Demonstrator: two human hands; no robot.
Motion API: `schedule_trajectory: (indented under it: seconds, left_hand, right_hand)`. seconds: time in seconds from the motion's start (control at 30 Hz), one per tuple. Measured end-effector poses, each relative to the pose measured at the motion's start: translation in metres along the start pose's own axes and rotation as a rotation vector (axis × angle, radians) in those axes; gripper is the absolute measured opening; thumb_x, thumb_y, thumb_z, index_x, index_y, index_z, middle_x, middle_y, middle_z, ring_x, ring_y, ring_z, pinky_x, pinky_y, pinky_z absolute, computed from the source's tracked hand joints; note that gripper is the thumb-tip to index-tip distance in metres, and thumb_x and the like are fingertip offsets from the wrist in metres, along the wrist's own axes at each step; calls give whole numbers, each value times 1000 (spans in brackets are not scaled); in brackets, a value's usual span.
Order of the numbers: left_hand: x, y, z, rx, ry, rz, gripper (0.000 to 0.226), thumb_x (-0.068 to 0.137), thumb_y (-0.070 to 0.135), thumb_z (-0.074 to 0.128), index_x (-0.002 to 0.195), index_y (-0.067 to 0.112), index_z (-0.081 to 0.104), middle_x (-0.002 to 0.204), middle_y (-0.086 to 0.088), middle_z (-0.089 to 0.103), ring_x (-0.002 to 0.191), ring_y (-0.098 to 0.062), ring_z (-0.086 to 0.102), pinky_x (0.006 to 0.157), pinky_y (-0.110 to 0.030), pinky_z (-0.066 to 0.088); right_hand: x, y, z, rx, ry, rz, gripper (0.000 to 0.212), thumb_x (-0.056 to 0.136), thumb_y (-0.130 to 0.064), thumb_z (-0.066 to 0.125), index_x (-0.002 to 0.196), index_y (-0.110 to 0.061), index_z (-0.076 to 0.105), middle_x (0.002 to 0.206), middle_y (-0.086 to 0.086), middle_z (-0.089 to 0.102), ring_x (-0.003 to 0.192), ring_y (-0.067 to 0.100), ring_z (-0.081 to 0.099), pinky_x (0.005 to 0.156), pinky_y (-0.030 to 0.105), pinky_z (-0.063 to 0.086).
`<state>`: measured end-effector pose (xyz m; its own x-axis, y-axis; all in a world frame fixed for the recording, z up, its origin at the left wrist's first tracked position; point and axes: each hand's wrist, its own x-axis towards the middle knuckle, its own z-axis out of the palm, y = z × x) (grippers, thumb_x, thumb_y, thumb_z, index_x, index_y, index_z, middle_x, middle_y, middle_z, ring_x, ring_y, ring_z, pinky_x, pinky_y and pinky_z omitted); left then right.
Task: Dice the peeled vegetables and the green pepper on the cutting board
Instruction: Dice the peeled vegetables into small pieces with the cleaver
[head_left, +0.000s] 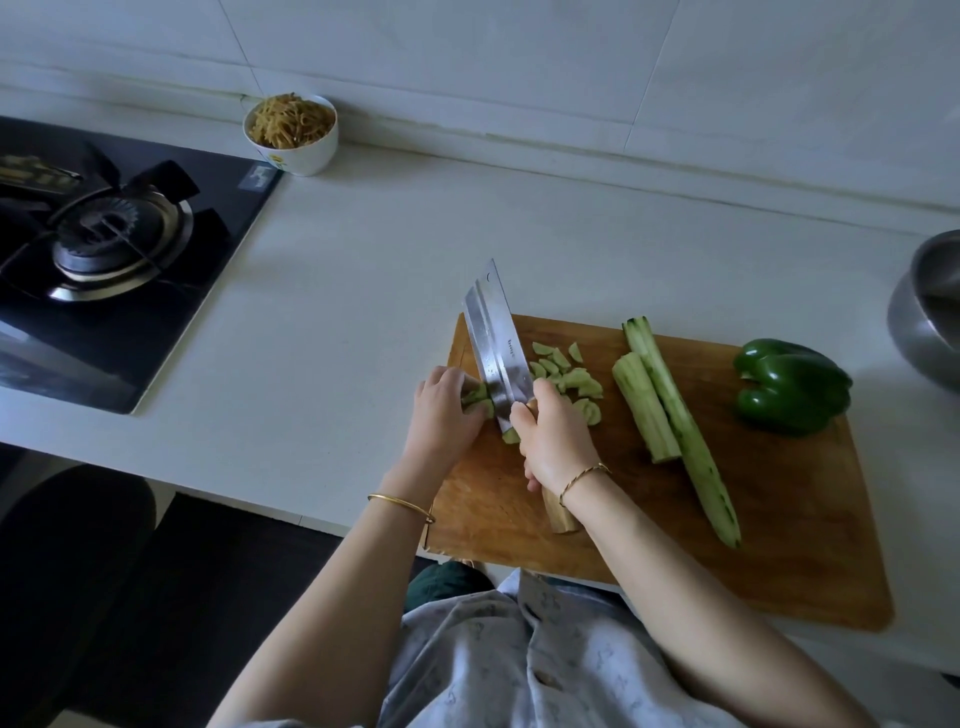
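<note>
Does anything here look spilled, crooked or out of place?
Nothing looks spilled or damaged. The one mild oddity is that the brown wooden cutting board sits very close to the front edge of the white counter, and its near left corner seems to reach the lip.

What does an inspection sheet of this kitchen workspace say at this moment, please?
Surface: white counter; wooden cutting board on it.
Job's things: cleaver, blade down on the vegetable piece; diced pieces beside it; short peeled length and long peeled length uncut; green pepper whole.
Clutter: bowl of shreds, metal bowl.
Grips: left grip holds vegetable piece; right grip holds cleaver handle.
Cables: nothing seen.
Surroundings: gas hob at left, tiled wall behind.
</note>
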<state>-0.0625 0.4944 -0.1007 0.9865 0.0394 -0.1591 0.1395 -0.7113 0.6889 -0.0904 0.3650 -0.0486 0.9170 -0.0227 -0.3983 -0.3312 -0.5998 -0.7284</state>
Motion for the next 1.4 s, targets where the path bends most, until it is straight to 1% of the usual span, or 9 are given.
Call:
schedule_trajectory:
  seconds: [0.13, 0.23, 0.37, 0.6, 0.73, 0.93, 1.1, 1.2, 1.4]
  left_hand:
    - [0, 0, -1, -15, 4, 3, 14, 83, 9, 64, 97, 10, 61, 110, -5, 51, 101, -23, 50, 86, -30, 44]
    - [1, 0, -1, -2, 18, -14, 18, 86, 6, 60, 104, 8, 61, 113, -7, 51, 101, -20, 50, 82, -22, 39]
    - [2, 0, -1, 12, 32, -27, 18, 86, 4, 60, 104, 7, 60, 111, -8, 52, 98, -19, 49, 81, -21, 39]
    - [2, -1, 0, -5, 34, -33, 16, 85, 4, 62, 101, 6, 61, 110, -7, 52, 97, -19, 51, 80, -22, 41]
    - [3, -2, 0, -11, 37, -3, 14, 83, 5, 65, 96, 5, 61, 106, -8, 52, 96, -23, 54, 84, -29, 47]
    - [2, -2, 0, -5, 35, -6, 12, 85, 7, 63, 97, 7, 61, 106, -4, 51, 94, -18, 52, 78, -20, 42]
    - [4, -6, -2, -18, 51, -16, 18, 85, -3, 56, 100, 5, 62, 103, -3, 51, 92, -18, 52, 76, -19, 39]
    - [4, -7, -1, -11, 55, -19, 20, 85, -4, 55, 101, 5, 62, 104, -4, 51, 92, -18, 53, 76, -19, 40]
    - [4, -7, -1, -17, 62, -22, 17, 86, -2, 57, 100, 5, 63, 106, -6, 54, 93, -19, 55, 78, -20, 45]
  right_hand:
    - [-3, -1, -6, 44, 8, -25, 11, 102, -22, 40, 99, -12, 42, 70, 5, 49, 40, 13, 46, 34, 22, 41]
    - [-6, -2, -9, 56, -10, -40, 8, 101, -21, 40, 101, -14, 41, 70, 4, 49, 38, 11, 45, 35, 22, 40]
    - [-9, -1, -7, 61, -30, -32, 11, 101, -20, 40, 95, -11, 41, 69, 6, 48, 37, 13, 44, 34, 22, 40]
    - [-6, -6, -2, -22, -18, -8, 11, 101, -22, 39, 99, -11, 43, 73, 6, 52, 44, 18, 51, 39, 28, 48]
    - [-4, -8, 4, -105, 1, -5, 11, 101, -24, 39, 99, -14, 41, 83, 11, 57, 52, 26, 60, 43, 37, 56]
    - [0, -5, 0, -7, 8, -8, 12, 102, -23, 40, 100, -11, 43, 70, 7, 52, 43, 18, 51, 38, 30, 50]
    - [-4, -7, -6, 19, 2, -45, 11, 102, -22, 39, 98, -12, 41, 69, 5, 50, 39, 15, 47, 34, 23, 42]
    - [-6, -6, -5, 36, -19, -41, 11, 101, -21, 39, 94, -12, 40, 67, 5, 49, 38, 15, 46, 35, 23, 41]
    - [-4, -7, -4, 10, -43, -9, 10, 101, -21, 39, 100, -11, 42, 69, 6, 50, 40, 16, 49, 36, 25, 45]
